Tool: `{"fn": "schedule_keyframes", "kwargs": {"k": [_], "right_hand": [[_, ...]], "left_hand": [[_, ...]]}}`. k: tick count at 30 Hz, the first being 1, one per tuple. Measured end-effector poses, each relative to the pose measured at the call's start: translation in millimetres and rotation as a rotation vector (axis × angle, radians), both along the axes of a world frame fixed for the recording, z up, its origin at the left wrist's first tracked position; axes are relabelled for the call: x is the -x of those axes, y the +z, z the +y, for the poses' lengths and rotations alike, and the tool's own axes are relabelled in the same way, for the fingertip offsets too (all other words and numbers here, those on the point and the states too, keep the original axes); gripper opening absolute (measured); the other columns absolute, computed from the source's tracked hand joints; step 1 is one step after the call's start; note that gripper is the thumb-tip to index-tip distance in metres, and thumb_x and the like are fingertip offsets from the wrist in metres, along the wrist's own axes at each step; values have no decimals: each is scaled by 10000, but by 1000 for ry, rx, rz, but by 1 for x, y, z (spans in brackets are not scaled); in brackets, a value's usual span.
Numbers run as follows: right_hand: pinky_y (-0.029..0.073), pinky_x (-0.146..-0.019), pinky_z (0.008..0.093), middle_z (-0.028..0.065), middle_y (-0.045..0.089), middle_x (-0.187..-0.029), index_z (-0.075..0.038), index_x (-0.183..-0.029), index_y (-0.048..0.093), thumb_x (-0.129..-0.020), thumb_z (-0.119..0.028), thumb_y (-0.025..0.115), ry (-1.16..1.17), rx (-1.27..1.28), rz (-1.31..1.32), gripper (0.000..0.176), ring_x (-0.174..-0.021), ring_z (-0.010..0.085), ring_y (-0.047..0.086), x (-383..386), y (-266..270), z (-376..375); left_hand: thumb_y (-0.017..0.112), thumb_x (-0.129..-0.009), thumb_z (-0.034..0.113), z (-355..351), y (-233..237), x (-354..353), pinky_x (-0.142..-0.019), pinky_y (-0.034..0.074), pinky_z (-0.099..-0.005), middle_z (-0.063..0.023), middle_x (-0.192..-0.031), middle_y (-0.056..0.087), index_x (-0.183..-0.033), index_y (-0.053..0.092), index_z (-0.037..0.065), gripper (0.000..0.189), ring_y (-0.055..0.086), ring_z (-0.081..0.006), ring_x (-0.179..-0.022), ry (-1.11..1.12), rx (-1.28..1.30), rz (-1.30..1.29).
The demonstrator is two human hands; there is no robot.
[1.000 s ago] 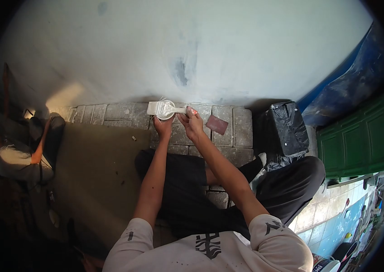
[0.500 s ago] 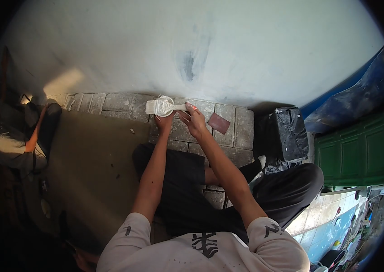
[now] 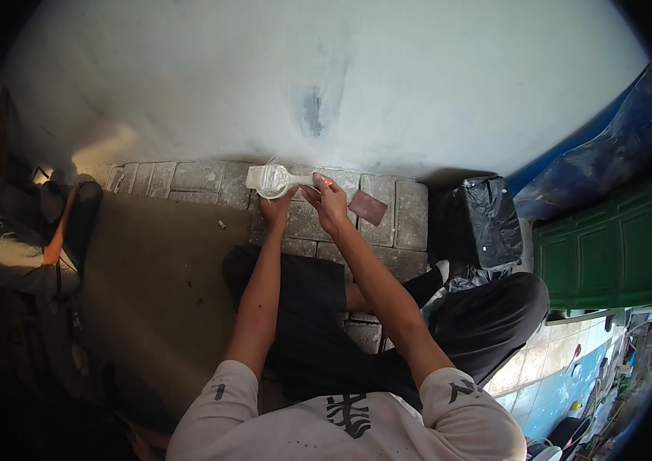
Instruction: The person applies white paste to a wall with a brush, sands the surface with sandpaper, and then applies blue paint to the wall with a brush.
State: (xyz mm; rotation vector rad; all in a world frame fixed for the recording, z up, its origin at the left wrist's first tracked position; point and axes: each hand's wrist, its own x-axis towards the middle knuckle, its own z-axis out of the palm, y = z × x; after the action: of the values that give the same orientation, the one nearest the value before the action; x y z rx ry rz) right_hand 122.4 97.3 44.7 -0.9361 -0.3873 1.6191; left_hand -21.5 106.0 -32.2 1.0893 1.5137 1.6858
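My right hand (image 3: 329,201) is closed round the handle of a paintbrush (image 3: 297,180), whose wide pale head points left. Under the brush is a small white cup (image 3: 271,194), held from below by my left hand (image 3: 275,209); the brush lies across its mouth and hides much of what is inside. A reddish-brown sheet of sandpaper (image 3: 368,207) lies on the paving blocks to the right of my right hand. Ahead stands a pale wall (image 3: 211,84) with a dark grey patch (image 3: 313,111) on it.
On the right sit a black plastic-wrapped box (image 3: 489,223), a green panel (image 3: 603,250) and a blue sheet (image 3: 591,146). Paving blocks (image 3: 199,177) run along the wall's foot. Another person (image 3: 30,246) sits at the left, partly in shadow.
The brush head has shifted slightly over the cup, and more of the cup's near rim shows below it. Both hands keep their hold.
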Motion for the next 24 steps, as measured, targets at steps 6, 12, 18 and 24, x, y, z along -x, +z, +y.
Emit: {"fn": "schedule_keyframes", "kwargs": {"k": [6, 12, 18, 24], "right_hand": [[617, -952, 394, 177, 691, -1194, 66, -1311, 581, -1027, -186, 680, 32, 21, -8, 392, -1052, 317, 737, 1, 6, -1], [626, -951, 401, 195, 688, -1208, 86, -1315, 567, -1024, -198, 687, 31, -45, 46, 424, -1065, 328, 735, 7, 5, 8], [632, -937, 398, 190, 689, -1191, 70, -1258, 588, -1033, -189, 673, 15, -3, 110, 353, -1065, 321, 736, 22, -5, 16], [631, -939, 387, 181, 670, -1216, 53, -1253, 582, -1030, -185, 676, -15, 44, 156, 339, -1080, 316, 733, 28, -5, 13]], "left_hand": [[940, -764, 146, 6, -15, 3, -928, 544, -365, -110, -1182, 745, -1229, 673, -11, 559, 708, -212, -1056, 42, 22, 49], [957, -715, 197, 19, -30, 20, -931, 536, -428, -161, -1161, 737, -1221, 664, -16, 622, 707, -321, -1060, 176, -66, 197], [962, -674, 223, 30, -39, 40, -976, 504, -471, -214, -1214, 695, -1261, 618, -17, 722, 658, -398, -1138, 295, -74, 300], [972, -670, 200, 29, -30, 36, -970, 506, -447, -196, -1232, 695, -1277, 605, -15, 742, 663, -363, -1137, 244, -64, 205]]}}
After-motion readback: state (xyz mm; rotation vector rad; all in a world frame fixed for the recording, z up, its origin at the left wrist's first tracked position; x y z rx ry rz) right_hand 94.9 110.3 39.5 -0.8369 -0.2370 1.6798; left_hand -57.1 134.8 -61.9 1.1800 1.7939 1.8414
